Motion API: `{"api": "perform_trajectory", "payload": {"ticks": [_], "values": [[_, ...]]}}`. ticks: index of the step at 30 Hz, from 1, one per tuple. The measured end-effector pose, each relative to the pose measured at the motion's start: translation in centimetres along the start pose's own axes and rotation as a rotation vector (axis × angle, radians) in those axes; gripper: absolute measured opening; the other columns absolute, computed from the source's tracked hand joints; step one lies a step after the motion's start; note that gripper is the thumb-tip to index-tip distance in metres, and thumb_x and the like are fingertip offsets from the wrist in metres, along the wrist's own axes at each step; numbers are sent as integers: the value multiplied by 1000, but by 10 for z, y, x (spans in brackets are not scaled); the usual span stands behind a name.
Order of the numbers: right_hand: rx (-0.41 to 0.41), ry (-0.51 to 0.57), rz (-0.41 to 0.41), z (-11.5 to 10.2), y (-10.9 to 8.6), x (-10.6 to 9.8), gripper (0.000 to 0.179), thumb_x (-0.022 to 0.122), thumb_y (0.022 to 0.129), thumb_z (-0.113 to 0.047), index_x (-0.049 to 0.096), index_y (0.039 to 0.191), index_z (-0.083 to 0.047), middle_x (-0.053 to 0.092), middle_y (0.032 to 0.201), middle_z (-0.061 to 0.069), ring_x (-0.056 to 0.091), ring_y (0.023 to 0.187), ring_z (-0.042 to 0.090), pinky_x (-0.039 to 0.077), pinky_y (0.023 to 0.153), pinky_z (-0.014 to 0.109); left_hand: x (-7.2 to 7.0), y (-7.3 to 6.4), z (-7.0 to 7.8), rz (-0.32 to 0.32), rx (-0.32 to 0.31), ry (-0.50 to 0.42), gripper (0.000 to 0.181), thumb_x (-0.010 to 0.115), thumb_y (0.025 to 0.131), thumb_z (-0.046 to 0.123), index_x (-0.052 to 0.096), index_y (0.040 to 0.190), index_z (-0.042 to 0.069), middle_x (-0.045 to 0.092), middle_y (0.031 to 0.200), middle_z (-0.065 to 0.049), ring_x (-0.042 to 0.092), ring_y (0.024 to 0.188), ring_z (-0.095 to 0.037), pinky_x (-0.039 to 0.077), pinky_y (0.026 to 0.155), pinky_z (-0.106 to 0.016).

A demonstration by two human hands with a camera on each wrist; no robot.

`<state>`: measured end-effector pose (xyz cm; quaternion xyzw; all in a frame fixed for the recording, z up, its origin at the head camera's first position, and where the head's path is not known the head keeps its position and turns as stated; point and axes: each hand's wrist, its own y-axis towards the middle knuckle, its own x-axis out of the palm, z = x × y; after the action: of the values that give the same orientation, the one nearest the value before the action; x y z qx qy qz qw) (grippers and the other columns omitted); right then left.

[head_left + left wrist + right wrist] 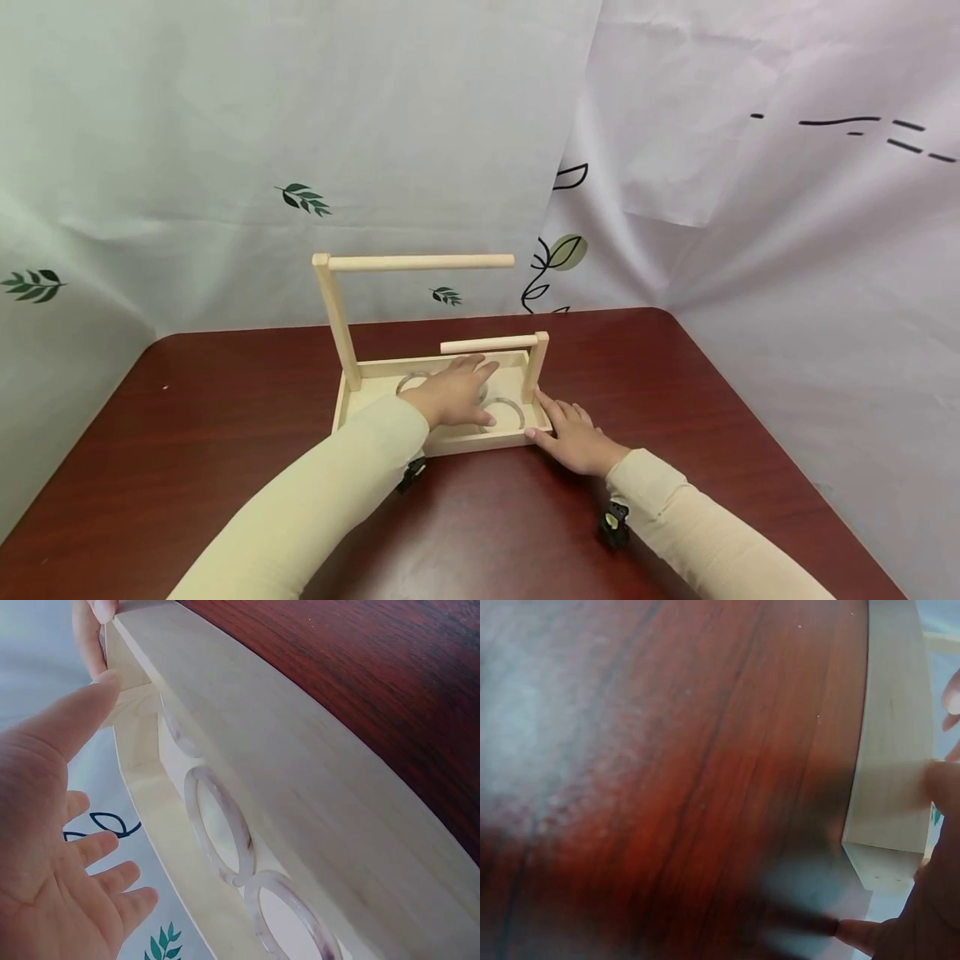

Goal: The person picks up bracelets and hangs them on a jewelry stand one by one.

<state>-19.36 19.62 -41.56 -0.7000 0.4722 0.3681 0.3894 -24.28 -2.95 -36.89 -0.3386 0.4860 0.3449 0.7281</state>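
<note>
A pale wooden jewelry stand (472, 443) with a shallow tray base sits on the table. Its tall post (337, 321) rises at the left and a shorter post (534, 367) at the right, each bearing a horizontal bar. Three marbled bangles (242, 832) lie inside the tray. My left hand (455, 395) hovers over the tray with fingers spread, holding nothing and partly hiding the bangles in the head view. At the tray's right end, my right hand (573, 439) rests its thumb on the front corner, the other fingers extended along the outer side.
A dark red-brown table (225, 467) carries the stand. Behind it and along both sides hang pale curtains (420, 133) with leaf prints. The long upper bar (420, 262) reaches rightward over the tray; the short lower bar (487, 343) points left.
</note>
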Motion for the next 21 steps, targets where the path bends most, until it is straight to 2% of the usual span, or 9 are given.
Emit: {"api": "perform_trajectory", "payload": {"ticks": [13,21], "values": [[12,-32,-19,-1,1,4,71,42,98,-55,14,156,-25,29,150,25,18,139,52,19,97,77,3,8,3,-32,56,-21,88,82,77,28,35,150,12,31,154,-15,25,143,-34,30,111,-45],[20,-22,-31,0,1,2,72,43,98,-55,14,156,-24,28,150,25,16,139,52,19,98,76,7,16,4,-68,108,-52,86,84,74,15,40,148,14,36,150,-13,28,141,-31,35,105,-53]]}}
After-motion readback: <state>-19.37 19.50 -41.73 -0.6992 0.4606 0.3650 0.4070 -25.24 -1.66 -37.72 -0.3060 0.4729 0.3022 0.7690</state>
